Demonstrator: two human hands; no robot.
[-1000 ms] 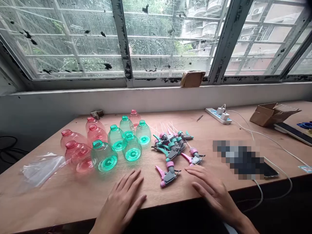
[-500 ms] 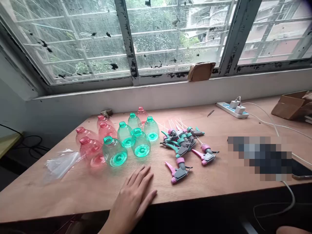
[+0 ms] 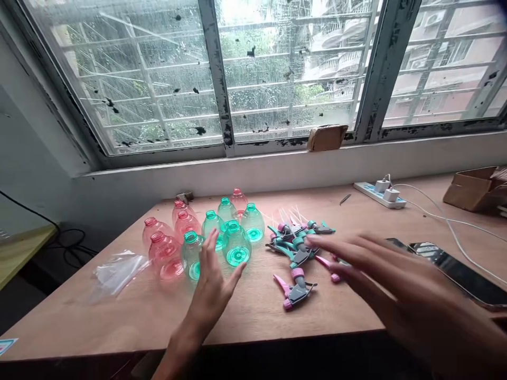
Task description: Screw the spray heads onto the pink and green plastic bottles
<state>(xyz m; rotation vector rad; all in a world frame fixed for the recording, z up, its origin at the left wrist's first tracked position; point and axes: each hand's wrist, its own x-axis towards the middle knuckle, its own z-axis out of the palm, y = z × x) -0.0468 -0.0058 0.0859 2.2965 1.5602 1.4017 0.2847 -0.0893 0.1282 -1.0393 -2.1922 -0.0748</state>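
My left hand [image 3: 214,277] is raised over the table's front part, thumb apart from the fingers, with nothing in it. Just behind it stand several clear green bottles [image 3: 236,248] without tops, and to their left several clear red bottles [image 3: 165,258]. My right hand [image 3: 396,279], blurred by motion, reaches in from the right with fingers stretched out and holds nothing. Its fingertips hover by a heap of trigger spray heads [image 3: 301,250] in grey, green and pink, with thin white tubes. One pink and grey spray head [image 3: 297,290] lies nearer, between the two hands.
A crumpled clear plastic bag [image 3: 119,272] lies at the left. Two dark phones, one a black phone [image 3: 467,272], lie partly behind my right hand. Farther back are a power strip [image 3: 378,195] with white cables and a cardboard box [image 3: 475,190].
My left hand has lifted from the tabletop and turned upward. My right hand has come into view from the right. The view has tilted up slightly.
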